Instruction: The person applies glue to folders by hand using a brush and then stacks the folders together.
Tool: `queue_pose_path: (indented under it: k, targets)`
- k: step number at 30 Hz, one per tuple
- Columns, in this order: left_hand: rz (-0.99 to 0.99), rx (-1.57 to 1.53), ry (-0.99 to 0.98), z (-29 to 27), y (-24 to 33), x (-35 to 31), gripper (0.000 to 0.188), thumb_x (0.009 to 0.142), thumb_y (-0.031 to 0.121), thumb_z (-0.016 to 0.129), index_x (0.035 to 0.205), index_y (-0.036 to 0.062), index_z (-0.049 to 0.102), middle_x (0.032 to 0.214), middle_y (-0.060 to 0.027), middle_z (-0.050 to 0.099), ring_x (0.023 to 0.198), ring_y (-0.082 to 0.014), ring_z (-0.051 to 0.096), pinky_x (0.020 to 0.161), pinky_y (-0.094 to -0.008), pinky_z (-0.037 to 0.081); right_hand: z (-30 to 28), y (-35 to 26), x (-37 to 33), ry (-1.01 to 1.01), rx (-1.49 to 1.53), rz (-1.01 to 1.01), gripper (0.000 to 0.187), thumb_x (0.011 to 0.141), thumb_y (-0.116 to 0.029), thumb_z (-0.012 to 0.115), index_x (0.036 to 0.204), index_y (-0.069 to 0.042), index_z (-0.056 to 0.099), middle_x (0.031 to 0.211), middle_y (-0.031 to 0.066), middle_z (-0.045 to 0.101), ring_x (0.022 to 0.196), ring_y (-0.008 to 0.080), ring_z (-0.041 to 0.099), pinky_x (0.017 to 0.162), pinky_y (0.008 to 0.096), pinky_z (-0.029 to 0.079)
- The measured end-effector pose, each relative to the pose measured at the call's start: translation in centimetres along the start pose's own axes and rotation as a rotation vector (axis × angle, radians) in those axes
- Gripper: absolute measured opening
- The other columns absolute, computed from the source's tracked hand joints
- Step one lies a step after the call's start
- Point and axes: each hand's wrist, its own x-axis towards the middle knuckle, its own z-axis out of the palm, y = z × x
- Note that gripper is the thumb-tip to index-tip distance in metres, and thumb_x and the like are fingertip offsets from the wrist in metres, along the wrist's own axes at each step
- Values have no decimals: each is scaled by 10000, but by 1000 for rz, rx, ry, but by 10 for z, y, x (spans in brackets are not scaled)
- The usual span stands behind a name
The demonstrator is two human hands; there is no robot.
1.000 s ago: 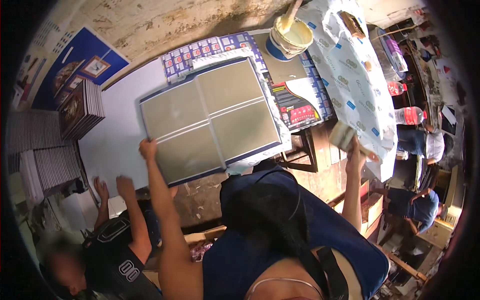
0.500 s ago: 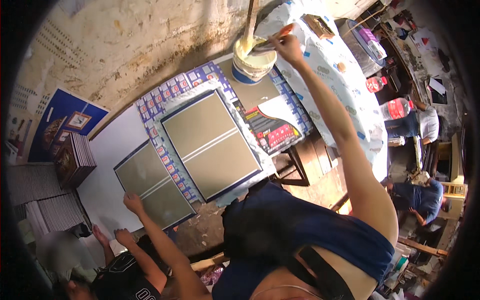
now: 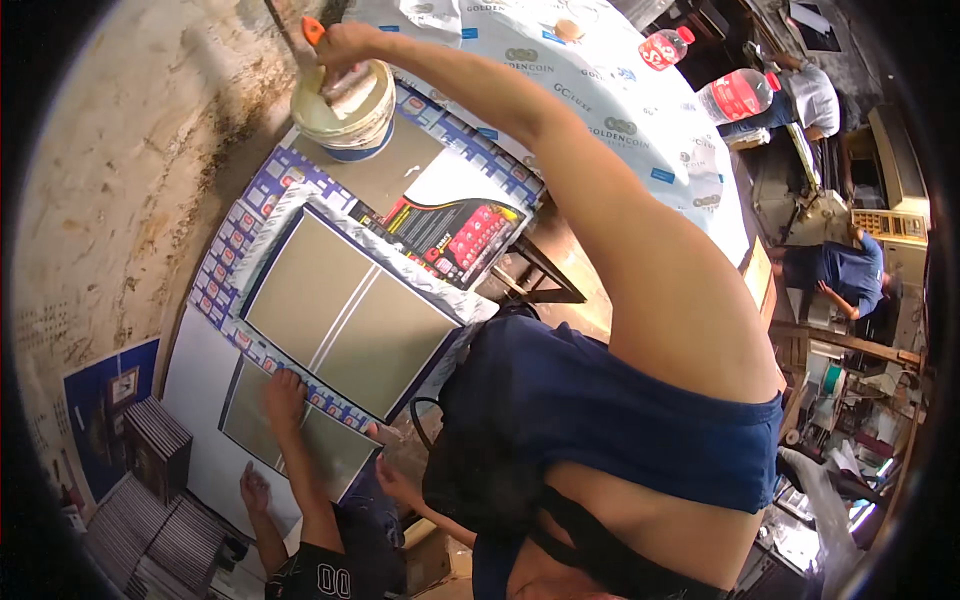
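Observation:
My right hand (image 3: 345, 50) is closed on a paintbrush with an orange handle (image 3: 313, 30), over a white bucket (image 3: 345, 130) of cream-coloured paste. The brush's lower part is inside the rim, partly hidden by my hand. A stick (image 3: 285, 30) also stands in the bucket. My left hand (image 3: 398, 484), fingers stretched out, is by the near right corner of a lower board cover (image 3: 345, 440); contact is unclear. Beyond it lies a larger cover (image 3: 385, 340): two grey-brown panels, two white strips between them, a dark blue border.
A co-worker's hand (image 3: 286, 395) lies on the lower cover; the other hand (image 3: 254, 488) is near the white tabletop. Stacked books (image 3: 158, 440) stand at left. Patterned wrapping (image 3: 620, 130) covers a bulky surface at right, with bottles (image 3: 740, 95) beyond. Other people are further right.
The view has shifted right. My right hand has lowered the brush into the bucket. My left hand has left the lower cover's left part for its near right corner, and the co-worker has reached onto it.

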Motion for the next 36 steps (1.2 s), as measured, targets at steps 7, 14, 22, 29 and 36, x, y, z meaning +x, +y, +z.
queue_pose_path:
  k: [7,14,22,29,36]
  targets:
    - [45,5,88,56,-48,4,342,855,205,598,1120,-10,619,1214,-158,614,1114,-305,545,958,-373,446,-45,-29,7,-369,326,253,350,846,-372,588,1000,-66,656,710,59,666,476,114,601,376,284,444]
    - [-703,-818,622,78,133,-108,367,918,178,560,1227,-20,556,1231,-144,596,1110,-300,568,959,-375,449,-54,-65,16,-219,205,102,337,827,-302,611,1068,-66,594,780,96,662,600,212,658,464,366,499]
    - [-726,-1379,470,38,241,-123,424,968,136,551,1346,-43,478,1274,-165,561,1162,-306,568,977,-370,444,-15,-181,-39,-72,-208,-355,314,824,-298,614,1053,-86,572,821,110,673,659,248,666,520,397,516]
    - [-656,-868,931,24,212,-57,459,936,188,598,1317,-51,504,1318,-265,495,1208,-386,493,1026,-450,395,22,-255,-89,-32,-445,-548,506,806,-241,653,1280,-131,515,941,115,692,946,335,667,720,462,537]
    - [-673,-527,1139,44,197,8,501,844,206,660,1284,23,506,1291,-222,475,1211,-406,442,1008,-536,346,98,-296,-141,77,-365,-729,494,908,-147,528,1394,-183,446,1051,92,679,1024,287,650,839,423,536]
